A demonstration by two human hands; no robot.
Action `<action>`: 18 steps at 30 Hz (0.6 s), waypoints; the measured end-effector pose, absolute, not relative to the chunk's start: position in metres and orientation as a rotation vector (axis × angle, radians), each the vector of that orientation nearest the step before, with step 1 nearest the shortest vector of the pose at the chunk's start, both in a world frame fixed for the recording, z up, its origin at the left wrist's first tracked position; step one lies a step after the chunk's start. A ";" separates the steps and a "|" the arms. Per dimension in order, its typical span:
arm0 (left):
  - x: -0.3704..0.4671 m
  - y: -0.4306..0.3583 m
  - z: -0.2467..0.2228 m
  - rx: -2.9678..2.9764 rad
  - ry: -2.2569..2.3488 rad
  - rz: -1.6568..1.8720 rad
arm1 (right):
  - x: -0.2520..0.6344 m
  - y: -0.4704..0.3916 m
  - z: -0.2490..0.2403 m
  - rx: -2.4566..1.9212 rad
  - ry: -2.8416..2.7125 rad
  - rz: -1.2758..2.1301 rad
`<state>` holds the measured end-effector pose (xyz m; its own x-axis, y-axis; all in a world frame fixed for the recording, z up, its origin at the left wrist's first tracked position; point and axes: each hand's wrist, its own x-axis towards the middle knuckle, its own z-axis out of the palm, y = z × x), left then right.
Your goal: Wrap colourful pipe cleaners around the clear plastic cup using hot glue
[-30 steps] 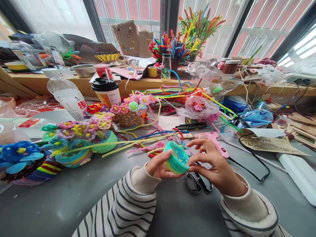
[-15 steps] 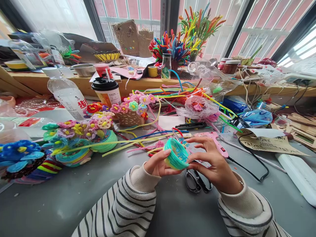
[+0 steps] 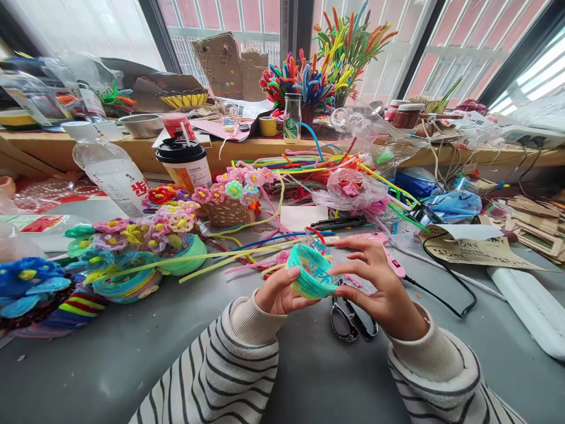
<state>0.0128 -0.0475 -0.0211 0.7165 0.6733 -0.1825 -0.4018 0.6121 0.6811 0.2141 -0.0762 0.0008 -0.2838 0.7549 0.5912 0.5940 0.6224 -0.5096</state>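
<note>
A small round cup [image 3: 311, 277] wound with turquoise and yellow fuzzy stems is tilted between my hands, its opening toward the upper right. Clear plastic with blue lettering shows inside it. My left hand [image 3: 279, 290] grips its left side, thumb at the rim and fingers underneath. My right hand [image 3: 378, 287] holds the right edge with thumb and fingertips. Behind my right hand lies a pink glue gun [image 3: 395, 258]. Black-handled scissors [image 3: 353, 321] rest on the grey table [image 3: 185, 353] just below the cup.
Flower-topped woven baskets [image 3: 183, 253] stand at the left, near a plastic bottle [image 3: 110, 174] and a lidded paper cup [image 3: 188, 168]. Loose fuzzy stems, a black cutter [image 3: 339, 222] and a white card [image 3: 303, 218] lie behind the hands. A cable runs at the right.
The camera view has shifted slightly to the right. The cup is tilted a little differently, and both hands still hold it.
</note>
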 end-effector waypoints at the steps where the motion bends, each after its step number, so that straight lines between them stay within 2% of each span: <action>1: 0.013 -0.048 -0.020 0.668 0.452 0.659 | 0.214 -0.076 0.001 -1.079 -1.969 0.219; 10: 0.011 -0.049 -0.018 0.635 0.440 0.772 | 0.216 -0.077 -0.001 -1.151 -1.892 0.138; 18: 0.009 -0.041 -0.016 0.456 0.464 0.988 | 0.230 -0.065 -0.009 -1.326 -1.641 0.232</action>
<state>0.0088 -0.0405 -0.0161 0.4703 0.8673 -0.1634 -0.6792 0.4739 0.5605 0.2302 -0.0655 -0.0090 0.0704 0.8291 0.5546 0.6430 0.3874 -0.6607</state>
